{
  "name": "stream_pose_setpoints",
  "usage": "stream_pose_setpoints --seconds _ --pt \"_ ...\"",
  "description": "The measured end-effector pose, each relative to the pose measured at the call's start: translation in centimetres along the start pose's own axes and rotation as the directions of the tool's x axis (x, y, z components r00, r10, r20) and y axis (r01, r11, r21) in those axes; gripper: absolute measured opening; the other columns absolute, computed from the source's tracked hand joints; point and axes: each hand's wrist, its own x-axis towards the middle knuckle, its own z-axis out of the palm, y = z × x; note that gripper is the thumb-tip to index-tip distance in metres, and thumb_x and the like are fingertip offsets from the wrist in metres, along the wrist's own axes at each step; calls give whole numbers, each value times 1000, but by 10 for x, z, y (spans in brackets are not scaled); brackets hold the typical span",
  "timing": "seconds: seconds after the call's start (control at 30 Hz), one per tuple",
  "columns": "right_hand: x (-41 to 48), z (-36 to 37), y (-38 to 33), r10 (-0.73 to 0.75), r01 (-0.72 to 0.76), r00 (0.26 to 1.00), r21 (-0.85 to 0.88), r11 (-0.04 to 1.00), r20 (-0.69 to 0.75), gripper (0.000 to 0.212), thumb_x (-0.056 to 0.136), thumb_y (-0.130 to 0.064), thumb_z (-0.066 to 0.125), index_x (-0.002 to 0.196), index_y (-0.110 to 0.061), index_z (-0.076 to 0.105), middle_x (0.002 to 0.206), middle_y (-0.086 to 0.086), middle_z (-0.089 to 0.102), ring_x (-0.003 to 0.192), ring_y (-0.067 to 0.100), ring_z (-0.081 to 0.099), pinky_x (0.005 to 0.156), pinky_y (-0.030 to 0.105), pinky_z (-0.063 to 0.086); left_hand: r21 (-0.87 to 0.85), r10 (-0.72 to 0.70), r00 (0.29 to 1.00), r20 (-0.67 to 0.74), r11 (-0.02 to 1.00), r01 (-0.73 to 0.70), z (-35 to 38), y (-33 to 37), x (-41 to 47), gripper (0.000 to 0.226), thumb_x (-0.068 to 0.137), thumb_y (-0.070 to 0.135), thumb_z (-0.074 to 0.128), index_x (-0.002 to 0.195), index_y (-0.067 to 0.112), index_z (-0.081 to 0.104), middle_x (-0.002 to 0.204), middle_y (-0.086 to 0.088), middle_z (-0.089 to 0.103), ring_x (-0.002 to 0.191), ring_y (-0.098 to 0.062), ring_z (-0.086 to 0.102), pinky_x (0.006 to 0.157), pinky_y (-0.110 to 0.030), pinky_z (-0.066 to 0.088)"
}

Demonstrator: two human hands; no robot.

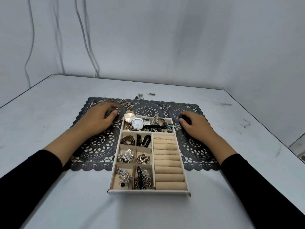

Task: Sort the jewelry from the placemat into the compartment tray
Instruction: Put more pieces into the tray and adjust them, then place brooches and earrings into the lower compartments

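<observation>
The white compartment tray (149,192) sits on the middle of the dark lace placemat (99,146). Watches (137,123) fill its far compartment, beads, brooches and chains the small left ones, and rings sit in the beige rolls (166,156) on the right. Loose jewelry (125,103) lies at the mat's far left corner. My left hand (99,119) rests on the mat left of the watches, fingers loosely curved, with nothing visible in it. Right of the tray, my right hand (195,125) rests with fingers curled over a dark spot; whether it holds a piece is unclear.
Two small metal pieces (140,96) (151,94) lie on the grey table just beyond the mat's far edge. The table's right edge (280,141) runs diagonally close by. A grey wall with hanging cables (85,38) stands behind.
</observation>
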Motion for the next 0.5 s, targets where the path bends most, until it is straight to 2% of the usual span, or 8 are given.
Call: stream_pose_setpoints --seconds 0.13,0.33,0.5 --pt "26 7 -5 -22 21 999 11 1000 36 41 97 -29 49 136 -15 50 138 1 53 127 17 47 100 22 32 101 -40 997 73 994 32 4 -20 14 52 99 42 47 146 22 43 157 -3 33 144 -22 31 117 -40 25" --pt "66 17 -15 -96 96 991 9 995 90 39 97 -28 50 135 -16 51 139 1 52 128 18 46 102 25 32 136 -93 988 119 988 76 4 -36 31 64 96 57 43 152 29 31 163 4 19 150 -17 16 120 -40 16" --pt "100 30 -27 -178 174 978 47 984 109 40 95 -26 54 135 -19 52 141 -2 50 130 16 45 107 25 30 192 -97 977 190 980 60 3 -44 47 73 92 67 34 155 33 20 164 6 10 151 -18 8 122 -39 8"
